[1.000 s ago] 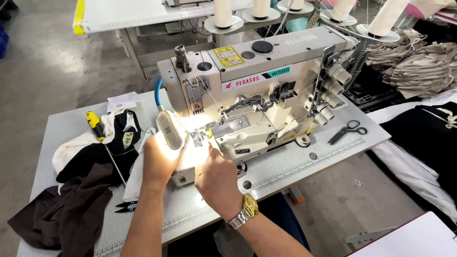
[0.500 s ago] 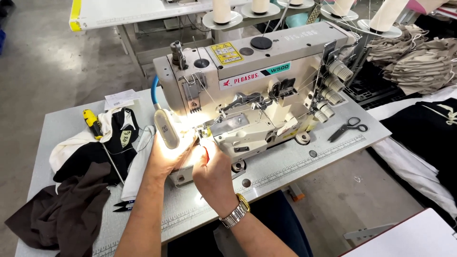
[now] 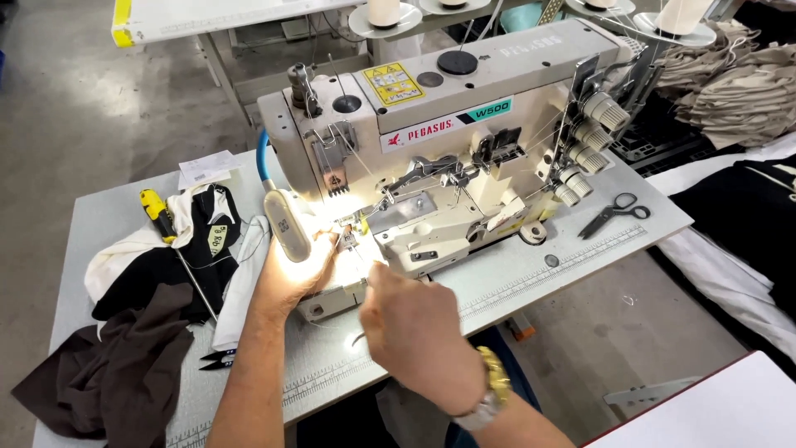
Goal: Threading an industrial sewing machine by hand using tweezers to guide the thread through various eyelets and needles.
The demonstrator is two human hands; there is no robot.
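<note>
The sewing machine is showing a cream body with a yellow label on its top, one teal strip on the front and black round caps. The table is looking pale grey, with a fine ruler pattern along the front edge. The cloth pile is mixing dark brown, black and white pieces. The screwdriver is having a yellow handle with black parts. The scissors are appearing black. The lamp is glowing white, in a grey casing. The watch on the right hand is shining gold. The folded cloths behind are being beige.
</note>
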